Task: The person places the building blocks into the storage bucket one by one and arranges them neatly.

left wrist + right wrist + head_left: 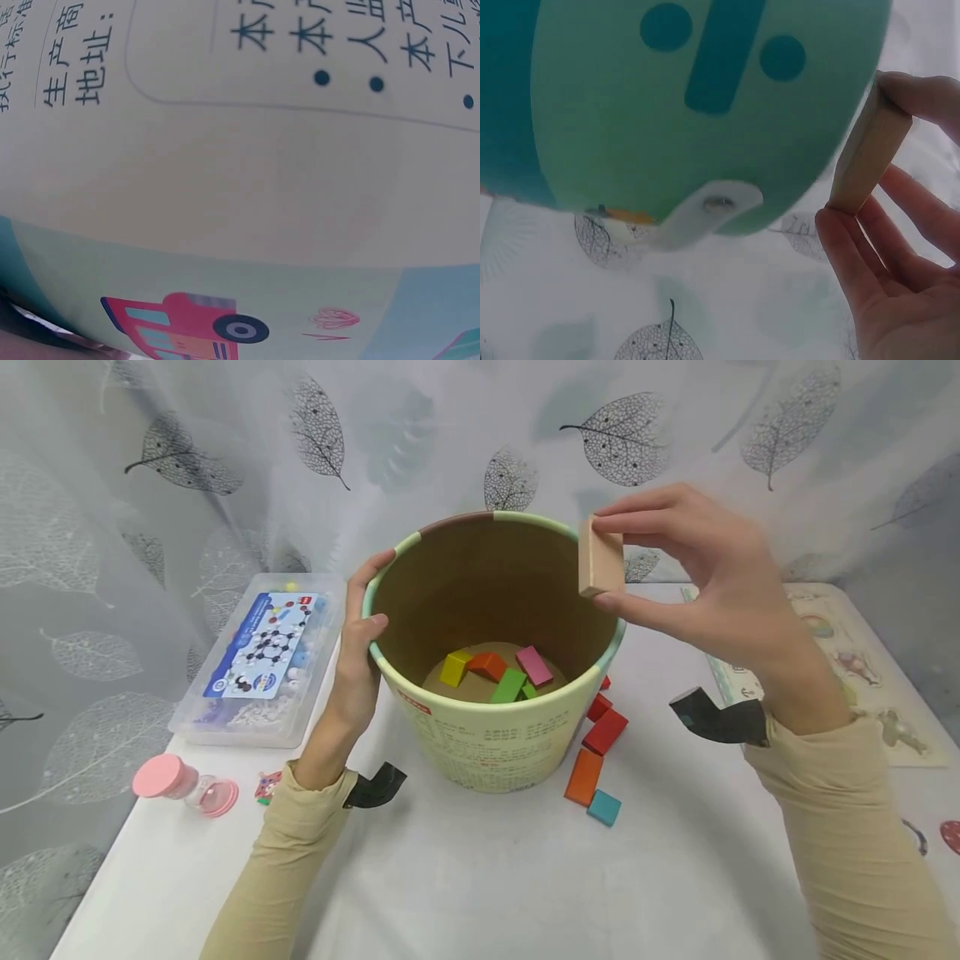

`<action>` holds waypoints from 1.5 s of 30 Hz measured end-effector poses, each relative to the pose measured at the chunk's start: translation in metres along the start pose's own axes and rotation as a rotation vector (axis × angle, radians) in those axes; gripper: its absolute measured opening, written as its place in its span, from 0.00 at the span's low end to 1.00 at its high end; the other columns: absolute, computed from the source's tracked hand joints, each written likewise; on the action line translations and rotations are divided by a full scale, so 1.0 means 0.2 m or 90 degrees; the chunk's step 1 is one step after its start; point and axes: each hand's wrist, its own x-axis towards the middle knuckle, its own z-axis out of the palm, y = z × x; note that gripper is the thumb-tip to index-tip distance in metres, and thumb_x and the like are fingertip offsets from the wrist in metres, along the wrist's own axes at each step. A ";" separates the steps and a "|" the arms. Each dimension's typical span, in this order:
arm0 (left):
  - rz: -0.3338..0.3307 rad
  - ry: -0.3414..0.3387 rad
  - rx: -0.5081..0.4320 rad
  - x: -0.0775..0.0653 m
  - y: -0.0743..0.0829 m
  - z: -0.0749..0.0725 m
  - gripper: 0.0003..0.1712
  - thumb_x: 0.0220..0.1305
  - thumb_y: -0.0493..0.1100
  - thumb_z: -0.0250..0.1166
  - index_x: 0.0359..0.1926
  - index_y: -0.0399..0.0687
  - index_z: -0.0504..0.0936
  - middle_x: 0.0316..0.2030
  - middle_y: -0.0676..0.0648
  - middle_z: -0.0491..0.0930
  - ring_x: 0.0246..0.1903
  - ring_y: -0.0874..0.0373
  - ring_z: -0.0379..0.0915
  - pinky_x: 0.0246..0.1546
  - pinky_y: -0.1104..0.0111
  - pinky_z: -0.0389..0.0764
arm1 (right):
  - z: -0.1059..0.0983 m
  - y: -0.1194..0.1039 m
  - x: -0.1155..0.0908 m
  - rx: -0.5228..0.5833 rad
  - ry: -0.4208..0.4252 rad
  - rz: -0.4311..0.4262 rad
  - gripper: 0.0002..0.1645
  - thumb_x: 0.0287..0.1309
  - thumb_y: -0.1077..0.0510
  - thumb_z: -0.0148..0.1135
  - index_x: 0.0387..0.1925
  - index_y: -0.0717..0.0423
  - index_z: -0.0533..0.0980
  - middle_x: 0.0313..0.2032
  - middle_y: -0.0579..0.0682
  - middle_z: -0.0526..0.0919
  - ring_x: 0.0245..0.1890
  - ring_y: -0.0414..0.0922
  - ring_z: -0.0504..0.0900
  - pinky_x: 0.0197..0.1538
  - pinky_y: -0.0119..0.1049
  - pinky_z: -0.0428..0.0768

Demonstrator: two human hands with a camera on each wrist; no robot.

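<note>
A large round bucket [487, 735] with printed sides stands on the table, its mouth tipped toward me. At its bottom lie several coloured blocks: a yellow block [455, 668], an orange one, a pink block [534, 665] and green ones [509, 685]. My left hand [355, 660] grips the rim on the left, thumb over the edge; in the left wrist view only the bucket's printed wall [247, 180] fills the picture. Beside the right rim, my right hand [697, 568] pinches a plain wooden block [602, 557] between thumb and fingertips. The right wrist view shows this wooden block [871, 154] next to the bucket's outer wall.
Right of the bucket lie red blocks [604, 732], an orange block [583, 777] and a blue block [604, 807]. A clear plastic case [258, 660] and a pink-capped jar [187, 785] are at left. A picture board [877, 668] lies behind my right forearm.
</note>
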 end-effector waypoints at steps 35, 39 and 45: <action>-0.001 0.007 -0.007 0.01 -0.01 0.00 0.35 0.60 0.50 0.44 0.71 0.53 0.58 0.67 0.35 0.60 0.64 0.35 0.55 0.64 0.52 0.61 | 0.17 0.73 -0.45 -0.030 -0.232 0.309 0.31 0.48 0.66 0.72 0.57 0.54 0.76 0.57 0.52 0.79 0.61 0.50 0.74 0.64 0.51 0.72; -0.002 0.008 -0.001 0.01 -0.01 0.00 0.35 0.60 0.50 0.44 0.71 0.54 0.58 0.68 0.36 0.60 0.64 0.35 0.56 0.65 0.51 0.60 | 0.22 0.81 -0.50 -0.024 -0.286 0.356 0.32 0.48 0.67 0.72 0.57 0.57 0.75 0.58 0.58 0.78 0.63 0.60 0.72 0.65 0.61 0.66; -0.001 0.007 0.002 0.01 -0.01 0.00 0.36 0.61 0.51 0.44 0.71 0.54 0.57 0.68 0.35 0.60 0.64 0.35 0.56 0.65 0.51 0.60 | 0.24 0.84 -0.50 -0.032 -0.301 0.354 0.29 0.47 0.67 0.72 0.54 0.57 0.76 0.56 0.59 0.80 0.62 0.60 0.73 0.66 0.61 0.65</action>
